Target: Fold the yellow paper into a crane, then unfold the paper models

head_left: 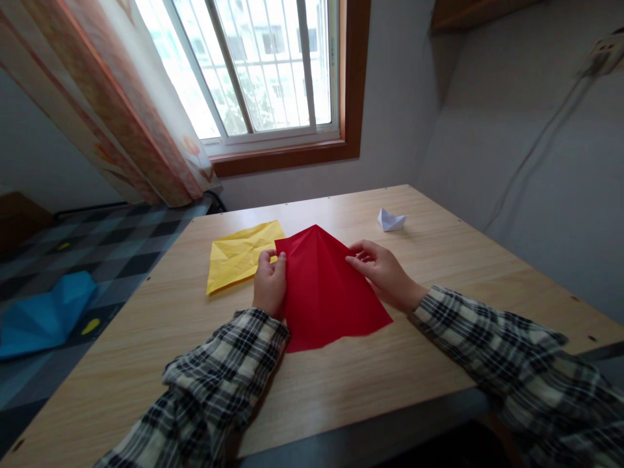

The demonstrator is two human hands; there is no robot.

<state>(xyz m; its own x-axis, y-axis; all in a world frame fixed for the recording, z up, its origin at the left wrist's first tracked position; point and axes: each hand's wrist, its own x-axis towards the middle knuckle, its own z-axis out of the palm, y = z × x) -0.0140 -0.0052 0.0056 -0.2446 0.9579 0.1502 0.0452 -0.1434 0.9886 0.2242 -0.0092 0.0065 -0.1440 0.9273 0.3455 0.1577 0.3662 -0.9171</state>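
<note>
A red sheet of paper [324, 292] with crease lines running down from its top point is held up over the wooden table. My left hand [271, 281] grips its left edge, the thumb against the paper's side. On the opposite side, my right hand [377, 270] pinches the upper right edge between thumb and fingers. The sheet's lower edge looks uneven. Behind my left hand lies a creased yellow sheet of paper [238, 255]. A small folded white paper boat [390, 221] stands farther back, beyond my right hand.
The light wooden table [195, 364] reaches back towards a window with a brown frame [351, 84]. At the left, a blue folded paper [49, 315] lies on a checked cloth [121, 250]. A patterned curtain [117, 97] hangs beside the window. A cable [531, 153] runs down the right wall.
</note>
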